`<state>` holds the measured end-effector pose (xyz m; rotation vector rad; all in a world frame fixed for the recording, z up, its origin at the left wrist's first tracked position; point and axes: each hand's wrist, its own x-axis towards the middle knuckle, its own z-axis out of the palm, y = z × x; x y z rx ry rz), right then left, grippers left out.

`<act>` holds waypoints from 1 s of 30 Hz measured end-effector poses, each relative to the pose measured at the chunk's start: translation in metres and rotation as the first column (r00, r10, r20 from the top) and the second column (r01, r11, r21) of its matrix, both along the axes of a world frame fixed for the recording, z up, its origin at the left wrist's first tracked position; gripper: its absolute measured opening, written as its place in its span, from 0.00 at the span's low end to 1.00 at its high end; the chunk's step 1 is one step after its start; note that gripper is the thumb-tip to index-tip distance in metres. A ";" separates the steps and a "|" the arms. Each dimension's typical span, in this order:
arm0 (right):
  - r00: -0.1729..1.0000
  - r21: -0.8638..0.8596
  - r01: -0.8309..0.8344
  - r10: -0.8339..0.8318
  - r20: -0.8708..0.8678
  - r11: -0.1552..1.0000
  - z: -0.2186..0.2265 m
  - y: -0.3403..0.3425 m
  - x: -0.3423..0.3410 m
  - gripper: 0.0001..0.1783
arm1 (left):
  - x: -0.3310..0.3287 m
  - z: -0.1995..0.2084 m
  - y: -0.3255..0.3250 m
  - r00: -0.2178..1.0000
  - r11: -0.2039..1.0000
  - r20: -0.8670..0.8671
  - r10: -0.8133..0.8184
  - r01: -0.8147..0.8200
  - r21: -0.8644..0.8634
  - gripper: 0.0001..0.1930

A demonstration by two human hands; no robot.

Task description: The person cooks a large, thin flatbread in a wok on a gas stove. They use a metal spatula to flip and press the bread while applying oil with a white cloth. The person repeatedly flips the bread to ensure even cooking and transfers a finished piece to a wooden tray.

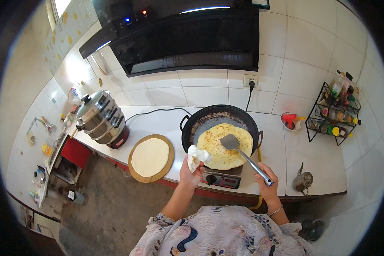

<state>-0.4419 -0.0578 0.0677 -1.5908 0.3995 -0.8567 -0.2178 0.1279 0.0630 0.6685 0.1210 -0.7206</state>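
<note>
Seeing spatula [229, 142] over flatbread [219, 154] in pan [239, 114]; dough [150, 157] on board [149, 179] left, by desk's [281, 179] front edge; steamer [100, 119] farther left; kettle [303, 181] near front right corner, rack [313, 124] behind.

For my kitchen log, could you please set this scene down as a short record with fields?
Left hand: the left hand holds a crumpled white cloth or tissue
Right hand: the right hand grips the handle of a metal spatula, its blade on or just above the flatbread
Pan: black pan with a yellowish, browned flatbread in it
Heat source: countertop stove under the pan
Left of stove: pale dough round on a round wooden board; farther left, a lidded steamer
Right of stove: small metal pot
</note>
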 end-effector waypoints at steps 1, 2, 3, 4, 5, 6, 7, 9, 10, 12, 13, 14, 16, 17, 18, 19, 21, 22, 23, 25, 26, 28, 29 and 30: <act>1.000 0.004 -0.009 0.009 0.006 1.000 -0.001 0.000 -0.001 0.20 | -0.002 0.002 -0.003 1.000 1.000 -0.008 -0.002 0.002 -0.009 0.16; 1.000 -0.007 0.006 -0.006 -0.001 1.000 -0.001 -0.001 -0.002 0.19 | -0.002 0.002 -0.006 1.000 1.000 -0.029 -0.006 0.006 0.002 0.16; 1.000 -0.017 0.020 -0.020 -0.008 1.000 -0.001 0.000 -0.003 0.19 | -0.003 0.000 -0.007 0.999 1.000 -0.049 -0.009 0.010 0.013 0.17; 0.999 -0.028 0.033 -0.033 -0.016 0.999 -0.003 0.001 -0.005 0.19 | -0.004 -0.003 -0.006 0.997 1.000 -0.070 -0.011 0.013 0.025 0.17; 0.999 -0.004 0.031 -0.031 -0.004 0.999 -0.003 0.000 -0.006 0.18 | -0.004 -0.007 -0.007 0.996 1.000 -0.093 -0.009 0.010 0.015 0.17; 1.000 0.064 0.027 -0.028 0.007 0.998 -0.011 -0.003 -0.005 0.18 | -0.004 -0.008 -0.009 0.997 1.000 -0.081 -0.015 0.016 0.011 0.17; 0.999 0.026 0.041 -0.041 -0.017 0.999 -0.014 -0.003 -0.009 0.19 | -0.005 -0.011 -0.007 0.994 0.999 -0.107 -0.030 0.032 0.018 0.18; 0.999 -0.045 0.034 -0.034 -0.005 0.998 -0.016 -0.005 -0.008 0.20 | -0.006 -0.009 -0.005 0.994 0.998 -0.100 -0.053 0.054 0.009 0.19; 1.000 -0.063 0.013 -0.012 0.017 0.998 -0.017 -0.006 -0.007 0.20 | -0.009 -0.006 -0.003 0.995 0.998 -0.080 -0.059 0.060 0.007 0.19; 0.999 -0.123 -0.035 0.031 -0.029 0.992 -0.008 -0.004 -0.007 0.20 | -0.009 -0.006 0.001 0.994 0.998 -0.105 -0.037 0.041 0.039 0.19; 0.998 -0.134 -0.039 0.044 0.034 0.990 0.001 -0.001 -0.004 0.19 | -0.007 -0.007 0.003 0.994 0.998 -0.094 -0.060 0.060 -0.004 0.19; 0.999 -0.108 -0.039 0.041 0.010 0.993 -0.003 -0.002 -0.002 0.19 | -0.008 -0.005 0.004 0.993 0.999 -0.114 -0.032 0.034 0.015 0.19; 0.999 -0.058 -0.038 0.036 -0.035 0.998 -0.013 -0.005 0.001 0.19 | -0.011 0.008 0.003 0.988 0.998 -0.150 0.024 -0.016 0.053 0.18; 1.000 -0.023 -0.029 0.029 -0.010 0.999 -0.013 -0.002 0.005 0.19 | -0.009 0.009 0.006 0.991 0.999 -0.131 0.016 -0.011 0.038 0.18; 0.999 -0.043 -0.045 0.043 -0.026 0.998 -0.013 -0.001 0.006 0.19 | -0.009 0.009 0.009 0.992 0.999 -0.124 0.029 -0.023 0.049 0.18; 0.998 -0.062 -0.060 0.057 -0.039 0.996 -0.012 -0.001 0.006 0.19 | -0.007 0.007 0.012 0.993 0.999 -0.111 0.032 -0.027 0.044 0.19; 0.994 -0.059 -0.093 0.089 -0.066 0.994 -0.010 -0.001 0.007 0.19 | -0.006 0.009 0.018 0.995 0.998 -0.089 0.042 -0.038 0.043 0.19; 0.994 -0.050 -0.096 0.093 -0.053 0.994 -0.009 0.003 0.007 0.18 | -0.008 0.012 0.021 0.996 0.998 -0.079 0.051 -0.047 0.051 0.19; 0.995 -0.040 -0.099 0.097 -0.038 0.994 -0.007 0.007 0.008 0.18 | -0.009 0.015 0.023 0.996 0.997 -0.069 0.061 -0.057 0.059 0.18; 0.993 -0.042 -0.110 0.108 -0.050 0.993 0.000 0.010 0.005 0.18 | -0.007 0.013 0.024 0.997 0.998 -0.065 0.038 -0.035 0.050 0.18; 0.993 -0.061 -0.106 0.102 -0.064 0.992 0.002 0.009 0.003 0.18 | -0.007 0.009 0.022 0.997 0.999 -0.069 0.025 -0.022 0.042 0.17; 0.992 -0.095 -0.101 0.093 -0.089 0.990 0.004 0.009 -0.001 0.18 | -0.008 0.008 0.015 0.998 1.000 -0.065 -0.015 0.016 0.007 0.16; 0.993 -0.082 -0.098 0.092 -0.073 0.992 0.003 0.009 -0.002 0.18 | -0.008 0.007 0.012 0.997 0.999 -0.063 -0.041 0.041 -0.011 0.16; 0.993 -0.090 -0.093 0.086 -0.081 0.992 0.005 0.010 -0.004 0.18 | -0.009 0.006 0.009 0.996 0.997 -0.060 -0.068 0.066 -0.029 0.16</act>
